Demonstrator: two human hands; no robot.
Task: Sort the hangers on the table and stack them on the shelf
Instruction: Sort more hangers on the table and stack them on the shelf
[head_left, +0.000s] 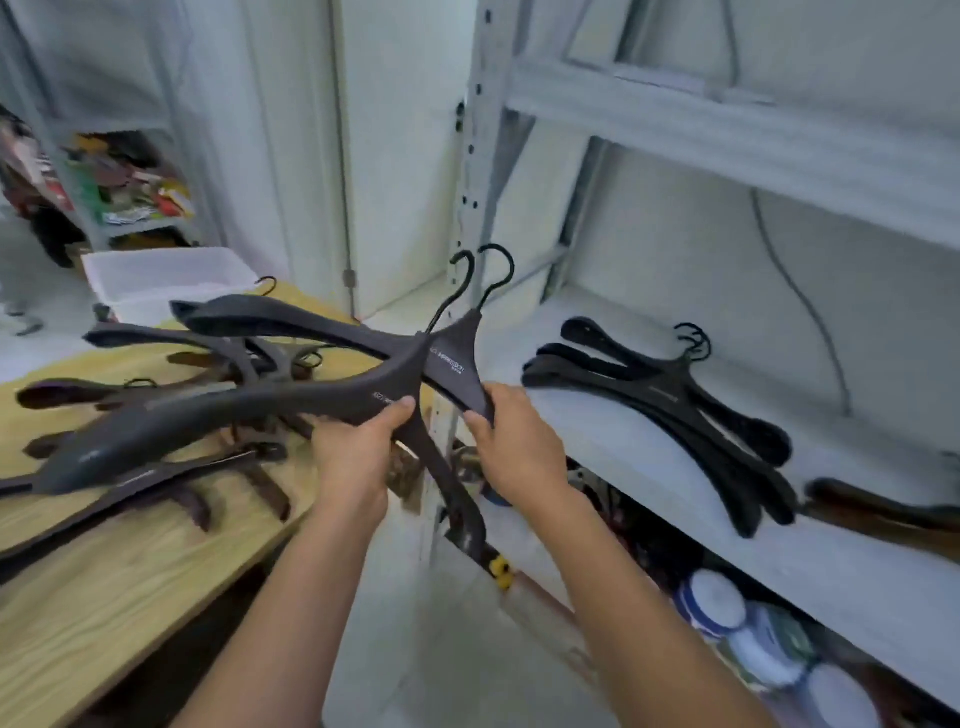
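Hangers filled most of the view. The left hand (358, 447) gripped one dark hanger (208, 415) near its neck, thumb on top, its long arm reaching left over the table. The right hand (511, 436) clasped a second dark hanger (452, 358) by its lower edge; the two crossed at the centre, both hooks standing up side by side. White lettering on each was too blurred to read in full.

On the wooden table (104, 582) at left, a loose heap of brown and dark hangers (218, 364) lay overlapping; how many could not be told. At the far end of the table stood a white plastic bin (166, 280), its contents hidden by its wall.

On the grey shelf (649, 457) at right, a stack of black hangers (670, 410) lay flat, hooks pointing to the far side. Just right of it a brown hanger (883, 512) was cut off by the frame edge.

Below that shelf, several white-lidded containers (711, 603) sat together, their contents not visible, with dim clutter behind them hard to make out. Far left, a rack of coloured items (130, 187) was too blurred to identify.
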